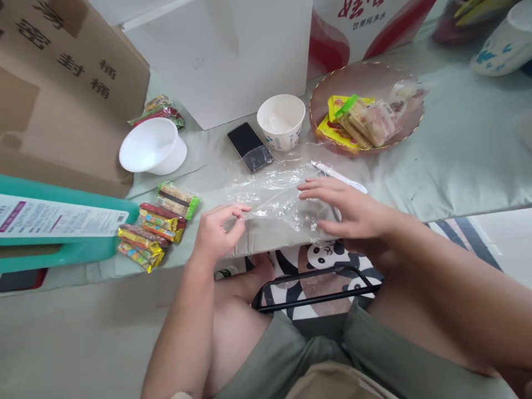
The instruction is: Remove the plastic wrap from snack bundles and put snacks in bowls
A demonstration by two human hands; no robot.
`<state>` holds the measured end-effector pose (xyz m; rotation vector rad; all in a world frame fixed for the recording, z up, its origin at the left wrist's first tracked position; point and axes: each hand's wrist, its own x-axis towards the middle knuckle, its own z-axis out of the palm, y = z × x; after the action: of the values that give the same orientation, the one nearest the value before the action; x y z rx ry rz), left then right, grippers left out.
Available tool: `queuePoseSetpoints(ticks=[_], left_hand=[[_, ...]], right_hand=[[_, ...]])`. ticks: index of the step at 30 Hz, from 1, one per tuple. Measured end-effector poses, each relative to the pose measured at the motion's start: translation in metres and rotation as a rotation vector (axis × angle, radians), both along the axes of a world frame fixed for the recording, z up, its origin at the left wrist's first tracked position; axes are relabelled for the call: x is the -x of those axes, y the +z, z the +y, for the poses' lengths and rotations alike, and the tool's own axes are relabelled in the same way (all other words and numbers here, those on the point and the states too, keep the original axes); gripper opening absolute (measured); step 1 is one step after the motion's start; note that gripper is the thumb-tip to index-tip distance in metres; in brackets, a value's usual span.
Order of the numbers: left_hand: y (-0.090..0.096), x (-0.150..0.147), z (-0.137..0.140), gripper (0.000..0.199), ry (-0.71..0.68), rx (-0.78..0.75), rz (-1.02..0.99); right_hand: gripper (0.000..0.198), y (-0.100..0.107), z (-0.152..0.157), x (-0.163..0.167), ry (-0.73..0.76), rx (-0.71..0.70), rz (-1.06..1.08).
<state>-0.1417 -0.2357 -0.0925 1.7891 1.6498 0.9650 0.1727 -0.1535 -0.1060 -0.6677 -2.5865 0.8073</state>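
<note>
A thin clear plastic bag [282,194] lies crumpled on the cloth-covered table in front of me. At its left edge, my left hand [221,230] pinches the film between thumb and forefinger. Over the bag's right end hovers my right hand [343,205], fingers spread and thumb apart. Just beyond that hand is a white pen-like tool [338,176], partly hidden by its fingers. A dark phone [244,139] rests behind the bag, one end beneath the film. Close beside it stands a paper cup [281,126] with something clear inside.
On the left are wrapped snack bars [152,224], a white bowl [152,147], a green jug [75,219] and a cardboard box [62,111]. A pink gold-rimmed plate [405,124] holds packaged snacks. Behind stands a white box [224,61]. Below the table edge is a black frame [316,299].
</note>
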Motion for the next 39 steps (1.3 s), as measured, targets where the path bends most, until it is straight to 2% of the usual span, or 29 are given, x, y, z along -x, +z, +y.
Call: queuePoseSetpoints(ticks=[2,4,6,9,10,14,17,20,23,26,29,32,35,37,39], left_hand=[[0.000,0.003,-0.003,0.008,0.057,0.028,-0.042],[-0.002,0.005,-0.006,0.009,0.080,0.059,-0.100],[-0.006,0.007,-0.009,0.010,0.073,0.084,-0.154],[-0.011,0.009,-0.012,0.009,0.045,0.089,-0.162],[-0.013,0.009,-0.012,0.008,0.029,0.077,-0.140],[-0.015,0.009,-0.006,0.024,-0.104,0.019,0.036],[-0.018,0.011,0.002,0.012,-0.158,-0.033,0.058],[-0.023,0.017,0.010,0.006,-0.064,-0.053,-0.002],[-0.028,0.020,0.016,0.005,0.070,-0.021,-0.163],[-0.028,0.014,0.023,0.016,0.274,-0.002,-0.480],[-0.023,0.006,0.030,0.027,0.463,0.024,-0.734],[-0.020,0.003,0.034,0.026,0.557,0.046,-0.751],[-0.024,0.006,0.035,0.020,0.595,0.101,-0.636],[-0.028,0.008,0.034,0.015,0.601,0.146,-0.514],[-0.032,0.009,0.034,0.014,0.602,0.160,-0.417]], right_hand=[[0.075,-0.001,-0.009,0.000,0.049,-0.009,-0.093],[0.081,-0.006,-0.015,0.004,-0.039,-0.059,-0.170],[0.069,-0.012,-0.019,0.012,-0.100,-0.118,-0.168],[0.024,-0.016,-0.018,0.025,-0.102,-0.169,-0.023],[0.018,-0.015,-0.018,0.028,-0.117,-0.167,0.043],[0.016,-0.004,-0.018,0.026,-0.318,-0.058,0.257],[0.017,0.003,-0.015,0.015,-0.494,0.043,0.325],[0.019,0.003,-0.008,0.005,-0.708,0.162,0.375],[0.018,-0.002,0.000,0.001,-0.896,0.278,0.461],[0.021,-0.004,0.003,0.006,-0.909,0.361,0.497],[0.024,-0.004,0.001,0.014,-0.909,0.382,0.420],[0.018,-0.006,0.002,0.017,-0.921,0.308,0.260],[0.010,-0.011,0.004,0.014,-0.875,0.206,0.130],[0.019,-0.012,0.004,0.011,-0.866,0.076,0.076],[0.026,-0.009,-0.001,0.009,-0.882,-0.119,0.087]])
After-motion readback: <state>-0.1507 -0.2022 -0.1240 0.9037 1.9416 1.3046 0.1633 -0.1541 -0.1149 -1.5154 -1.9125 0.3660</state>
